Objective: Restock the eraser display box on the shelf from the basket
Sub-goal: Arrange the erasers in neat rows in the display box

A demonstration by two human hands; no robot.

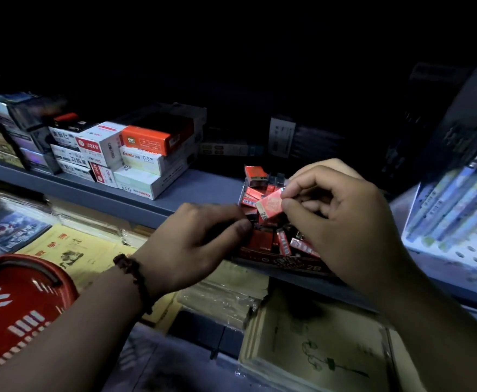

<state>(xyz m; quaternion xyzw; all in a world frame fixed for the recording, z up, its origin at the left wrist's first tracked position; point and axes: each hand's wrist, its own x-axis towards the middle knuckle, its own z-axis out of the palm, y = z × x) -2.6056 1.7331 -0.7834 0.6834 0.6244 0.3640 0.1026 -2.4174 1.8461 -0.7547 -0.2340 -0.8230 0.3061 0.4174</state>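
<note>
right hand pinches 1 eraser above the display box to slot it in; left hand seems to steady the box, its grip unclear.

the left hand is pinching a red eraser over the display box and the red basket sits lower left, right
Not quite. The head view shows the right hand pinching the eraser over the display box; the left hand is at the box's left side. The red basket does sit lower left.
</note>
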